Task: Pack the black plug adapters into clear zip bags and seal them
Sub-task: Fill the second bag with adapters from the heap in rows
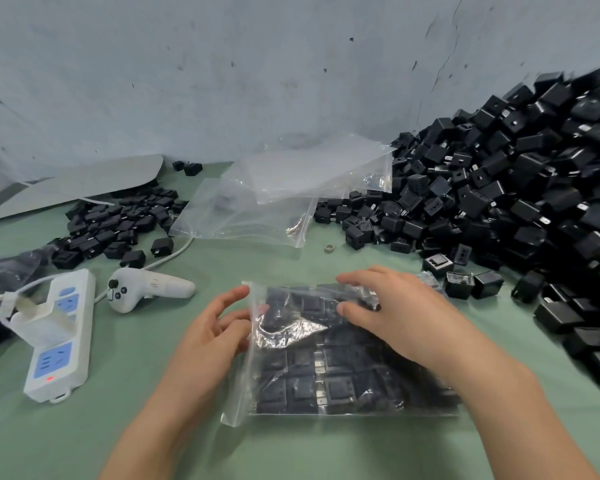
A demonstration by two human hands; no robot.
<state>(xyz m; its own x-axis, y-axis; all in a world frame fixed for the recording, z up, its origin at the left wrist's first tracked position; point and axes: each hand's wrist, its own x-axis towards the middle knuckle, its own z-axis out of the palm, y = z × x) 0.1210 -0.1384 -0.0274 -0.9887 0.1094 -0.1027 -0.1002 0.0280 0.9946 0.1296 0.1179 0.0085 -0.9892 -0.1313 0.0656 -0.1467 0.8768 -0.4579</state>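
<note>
A clear zip bag [312,372] filled with black plug adapters lies flat on the green table in front of me, its zip edge facing left. My left hand [219,327] touches that zip edge, thumb above and fingers at the bag's mouth. My right hand [392,317] lies palm down on top of the bag, fingers fairly straight and pressing on the adapters inside. A big heap of loose black adapters [520,188] fills the right side. A smaller pile of adapters [118,223] sits at the left.
Empty clear zip bags [291,188] lie at the back centre. A white power strip [58,337] with a plugged-in white charger and a white handheld controller [146,289] sit at the left. A grey wall stands behind; a grey board [84,181] lies at the back left.
</note>
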